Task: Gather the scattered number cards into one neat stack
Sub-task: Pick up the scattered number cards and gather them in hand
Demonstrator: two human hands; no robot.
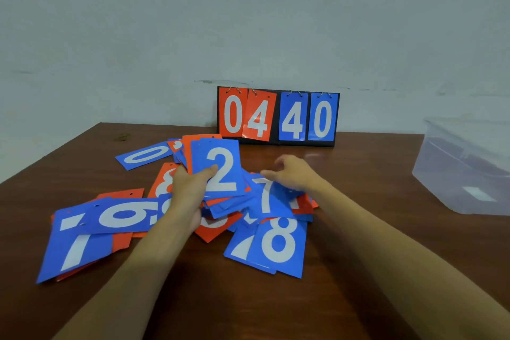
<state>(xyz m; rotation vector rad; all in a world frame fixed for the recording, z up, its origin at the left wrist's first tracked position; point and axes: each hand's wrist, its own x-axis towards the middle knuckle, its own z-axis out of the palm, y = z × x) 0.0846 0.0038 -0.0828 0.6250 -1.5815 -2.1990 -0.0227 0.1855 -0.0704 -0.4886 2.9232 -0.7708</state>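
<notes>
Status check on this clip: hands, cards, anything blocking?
Left hand grips stack, blue 2 card on top. Right hand open, over blue 7 card. Loose cards remain. Nothing blocking.

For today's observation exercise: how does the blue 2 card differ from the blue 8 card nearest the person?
The blue 2 card is held up in the left hand, on top of a bunch of cards; the blue 8 card lies flat on the table, untouched. The 2 card sits farther back, the 8 card closer. Both are blue with white digits.
</notes>
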